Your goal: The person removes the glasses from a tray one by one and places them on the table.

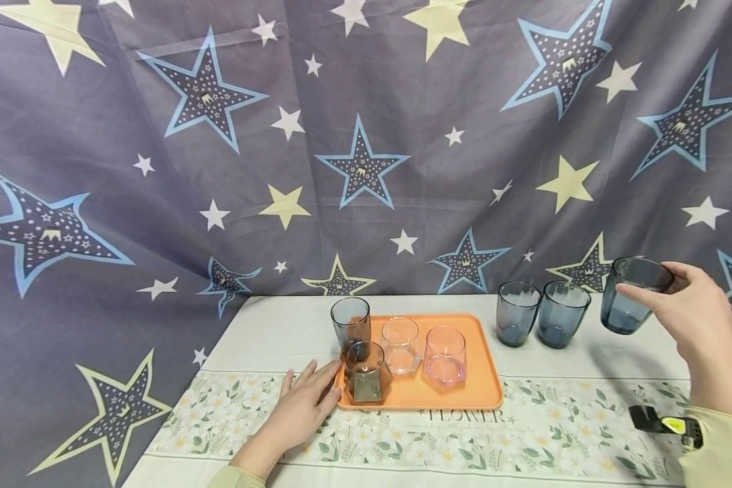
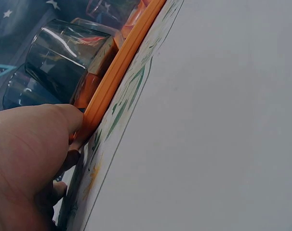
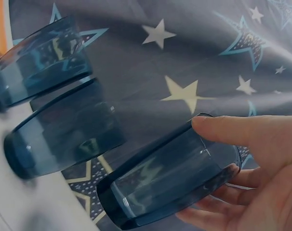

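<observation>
At the right, my right hand (image 1: pixel 704 305) holds a blue glass tumbler (image 1: pixel 631 298) near its rim, thumb on one side and fingers round the other. The tumbler is tilted and raised above the table, its shadow falling below. Two more blue tumblers, a left one (image 1: pixel 517 315) and a right one (image 1: pixel 562 315), stand side by side to its left. My left hand (image 1: pixel 301 410) rests at the left edge of an orange tray (image 1: pixel 478 390), fingers extended. In the left wrist view the thumb (image 2: pixel 71 118) lies right at the tray's rim.
On the tray stand a tall blue glass (image 1: pixel 350 322), a smoky grey glass (image 1: pixel 366 379), a clear glass (image 1: pixel 400 346) and a pink-tinted glass (image 1: pixel 445 356). The tray sits on a white tablecloth (image 1: pixel 280 325) with a flowered band. A star-patterned curtain (image 1: pixel 402 88) hangs behind.
</observation>
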### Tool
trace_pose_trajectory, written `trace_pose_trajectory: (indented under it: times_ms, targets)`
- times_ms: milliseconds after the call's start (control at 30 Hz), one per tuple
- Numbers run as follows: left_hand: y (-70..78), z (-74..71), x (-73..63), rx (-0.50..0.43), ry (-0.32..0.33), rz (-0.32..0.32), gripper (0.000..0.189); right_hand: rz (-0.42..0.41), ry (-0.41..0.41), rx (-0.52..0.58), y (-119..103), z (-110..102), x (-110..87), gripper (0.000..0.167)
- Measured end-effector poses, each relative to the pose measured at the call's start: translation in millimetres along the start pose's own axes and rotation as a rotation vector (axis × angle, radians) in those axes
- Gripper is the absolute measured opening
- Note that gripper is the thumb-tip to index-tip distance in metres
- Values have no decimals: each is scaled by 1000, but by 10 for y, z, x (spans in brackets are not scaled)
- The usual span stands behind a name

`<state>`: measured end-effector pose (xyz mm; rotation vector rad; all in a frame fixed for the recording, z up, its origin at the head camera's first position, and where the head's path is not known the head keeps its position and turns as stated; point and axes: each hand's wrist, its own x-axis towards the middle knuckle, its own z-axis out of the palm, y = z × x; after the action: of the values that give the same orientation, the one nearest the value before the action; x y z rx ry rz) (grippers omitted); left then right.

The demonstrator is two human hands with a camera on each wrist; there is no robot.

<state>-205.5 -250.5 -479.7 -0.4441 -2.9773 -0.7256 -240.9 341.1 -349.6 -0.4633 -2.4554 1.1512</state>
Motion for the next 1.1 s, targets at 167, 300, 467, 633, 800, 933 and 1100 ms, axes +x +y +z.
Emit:
trace_pose_trajectory:
  times_ms: [167, 300, 467, 633, 800, 933, 1100]
  targets:
    - [2, -7, -4, -15, -4, -2, 55, 7, -37, 13, 93, 66, 57, 94]
    - [9, -14, -15, -24, -4, -2, 55, 31, -68, 23, 161, 117, 95, 96]
    - [24, -18, -20, -21, -4, -3, 55, 48, -104, 33, 256, 157, 150, 100]
    - [41, -29, -22, -27, -7, -6, 55, 41, -122, 28, 338, 195, 188, 101]
    - [44, -35, -24, -27, -13, -13, 54, 49, -148, 55, 377, 219, 195, 103]
    - [48, -39, -24, -27, -15, -15, 54, 50, -178, 63, 400, 231, 188, 105]
    - [43, -40, -21, -25, -15, -12, 55, 58, -197, 71, 427, 263, 183, 105]
